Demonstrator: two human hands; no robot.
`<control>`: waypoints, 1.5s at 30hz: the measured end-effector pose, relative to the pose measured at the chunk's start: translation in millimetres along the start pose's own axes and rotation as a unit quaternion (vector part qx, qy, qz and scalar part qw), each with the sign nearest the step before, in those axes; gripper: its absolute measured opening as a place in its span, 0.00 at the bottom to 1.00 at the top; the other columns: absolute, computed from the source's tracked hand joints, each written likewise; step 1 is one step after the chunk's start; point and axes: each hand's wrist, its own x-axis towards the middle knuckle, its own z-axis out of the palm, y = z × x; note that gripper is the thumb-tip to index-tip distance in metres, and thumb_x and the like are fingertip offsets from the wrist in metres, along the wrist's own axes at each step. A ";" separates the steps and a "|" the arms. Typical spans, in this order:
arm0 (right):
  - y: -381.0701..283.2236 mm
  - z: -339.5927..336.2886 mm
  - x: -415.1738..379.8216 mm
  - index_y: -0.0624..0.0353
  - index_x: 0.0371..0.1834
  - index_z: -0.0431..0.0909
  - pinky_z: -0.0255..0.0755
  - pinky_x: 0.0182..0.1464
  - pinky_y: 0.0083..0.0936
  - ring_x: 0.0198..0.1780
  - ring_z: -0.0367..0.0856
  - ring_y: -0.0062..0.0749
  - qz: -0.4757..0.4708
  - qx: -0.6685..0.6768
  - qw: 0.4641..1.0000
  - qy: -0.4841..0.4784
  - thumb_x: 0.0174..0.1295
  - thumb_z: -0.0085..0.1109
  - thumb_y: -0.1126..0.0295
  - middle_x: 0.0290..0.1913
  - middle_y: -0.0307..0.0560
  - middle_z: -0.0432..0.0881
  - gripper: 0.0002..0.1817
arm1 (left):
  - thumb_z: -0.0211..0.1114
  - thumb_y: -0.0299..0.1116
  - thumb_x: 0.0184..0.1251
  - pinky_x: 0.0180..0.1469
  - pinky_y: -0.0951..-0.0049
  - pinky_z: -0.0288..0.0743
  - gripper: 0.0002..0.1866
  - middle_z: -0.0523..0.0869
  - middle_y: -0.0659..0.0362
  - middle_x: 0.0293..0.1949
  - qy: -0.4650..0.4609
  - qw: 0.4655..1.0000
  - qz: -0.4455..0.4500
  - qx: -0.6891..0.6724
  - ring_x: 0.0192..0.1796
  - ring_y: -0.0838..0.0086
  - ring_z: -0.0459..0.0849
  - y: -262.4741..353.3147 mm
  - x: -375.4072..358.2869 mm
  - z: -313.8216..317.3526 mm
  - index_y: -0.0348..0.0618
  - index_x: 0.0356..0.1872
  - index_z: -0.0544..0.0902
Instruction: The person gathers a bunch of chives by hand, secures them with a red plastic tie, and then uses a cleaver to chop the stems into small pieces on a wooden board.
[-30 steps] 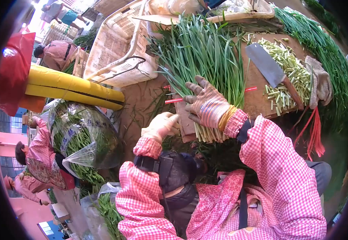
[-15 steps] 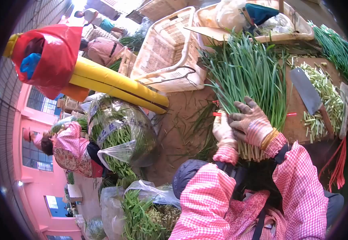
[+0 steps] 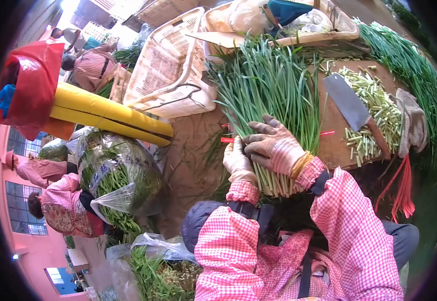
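Observation:
A thick bundle of long green leafy stalks (image 3: pixel 273 85) lies on the board, its pale cut ends toward me. My left hand (image 3: pixel 239 161), gloved, is closed at the bundle's left edge, its fingertips on one end of a red tie strip (image 3: pixel 227 140). The strip's other end sticks out on the bundle's right side; its middle is hidden. My right hand (image 3: pixel 277 146), in a stained glove, lies across the stalks with fingers spread, close to the left fingertips. To the right rests a cleaver (image 3: pixel 348 100) with a wooden handle.
Cut stalk ends (image 3: pixel 374 95) are heaped beside the cleaver, near a grey cloth (image 3: pixel 411 120) and hanging red strips (image 3: pixel 403 190). A white crate (image 3: pixel 165 60) and a yellow roll (image 3: pixel 108 110) stand left of the bundle. Bagged greens (image 3: pixel 115 170) lie left; other people work beyond.
The whole view has swung right, so everything sits farther left in the picture. Both hands keep nearly the same place on the bundle.

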 end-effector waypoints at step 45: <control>1.9 -0.3 -2.8 0.48 0.35 0.81 0.47 0.70 0.47 0.64 0.66 0.39 -0.007 -0.017 1.000 0.004 0.53 0.56 0.60 0.50 0.35 0.80 0.09 | 0.60 0.25 0.66 0.40 0.78 0.76 0.08 0.84 0.59 0.37 -0.041 0.967 0.205 0.148 0.36 0.79 0.80 8.5 -24.9 6.3 0.34 0.43 0.79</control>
